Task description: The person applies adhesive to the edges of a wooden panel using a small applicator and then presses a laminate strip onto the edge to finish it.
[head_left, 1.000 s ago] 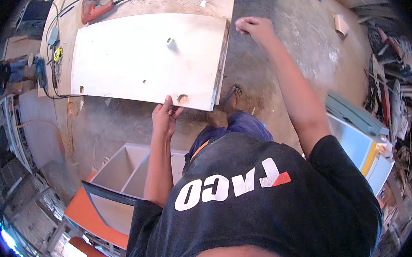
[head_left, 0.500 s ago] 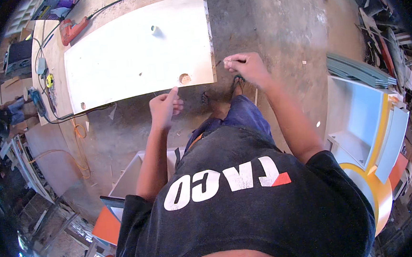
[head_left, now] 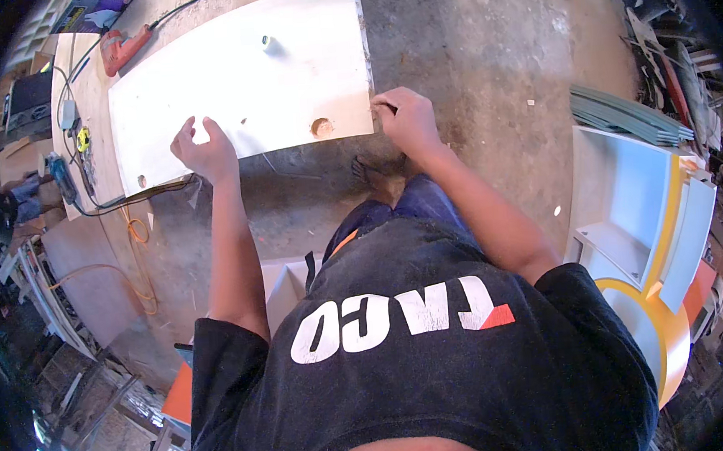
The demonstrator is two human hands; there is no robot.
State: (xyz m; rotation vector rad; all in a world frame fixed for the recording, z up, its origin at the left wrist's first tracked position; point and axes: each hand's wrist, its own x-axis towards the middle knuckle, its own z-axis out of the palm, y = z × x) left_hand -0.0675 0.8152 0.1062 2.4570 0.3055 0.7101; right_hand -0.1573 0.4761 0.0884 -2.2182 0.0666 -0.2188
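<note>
A white panel [head_left: 225,76] with a curved far edge lies on the workbench in front of me. Two round holes pierce it near its front edge, the larger hole [head_left: 322,128] toward the right. Over the panel's front edge, left of that hole, my left hand [head_left: 208,152] is raised, thumb and fingers apart and holding nothing. My right hand [head_left: 409,123] is at the panel's right edge with its fingertips pinched together. Whatever may be between those fingertips is too small to make out. A small white cylindrical piece [head_left: 267,42] stands on the panel.
A red power drill [head_left: 125,51] lies beyond the panel's left end. Cables, a yellow tape measure [head_left: 83,139] and a blue power tool [head_left: 63,178] lie along the bench's left side. At my right are a white cabinet [head_left: 619,199] with yellow edging and stacked grey-green strips [head_left: 630,114].
My left hand has moved left and forward, its fingers now spread. My right hand has come left to the panel's right edge. The view has shifted slightly.
</note>
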